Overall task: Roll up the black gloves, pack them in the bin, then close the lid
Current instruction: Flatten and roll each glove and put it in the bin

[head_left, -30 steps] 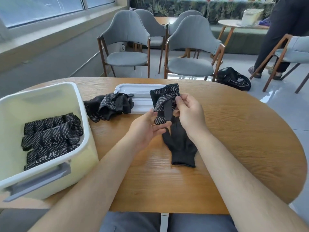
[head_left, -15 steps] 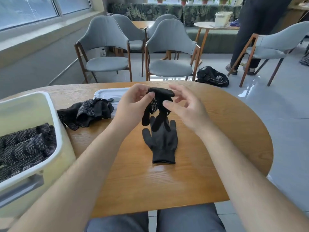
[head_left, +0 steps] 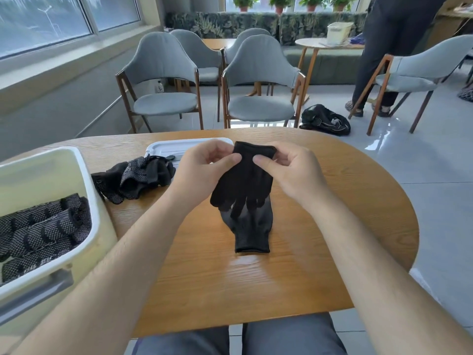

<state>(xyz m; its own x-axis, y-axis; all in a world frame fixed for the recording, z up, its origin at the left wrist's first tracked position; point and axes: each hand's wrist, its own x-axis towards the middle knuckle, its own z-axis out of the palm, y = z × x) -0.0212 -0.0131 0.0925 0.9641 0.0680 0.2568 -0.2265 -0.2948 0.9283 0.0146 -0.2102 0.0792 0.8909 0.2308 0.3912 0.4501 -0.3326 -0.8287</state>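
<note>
While held aloft, pinching upper glove [head_left: 243, 175] by its cuff with left hand [head_left: 204, 163] and right hand [head_left: 291, 170]; fingertips-down, overlapping flat glove [head_left: 252, 233] just below both hands.

Open bench [head_left: 332, 213] lies right of the flat glove [head_left: 253, 234]. On the left, the bin [head_left: 93, 201] wall and a glove pile [head_left: 133, 178] crowd the way, with the lid [head_left: 163, 149] just behind the pile.
</note>
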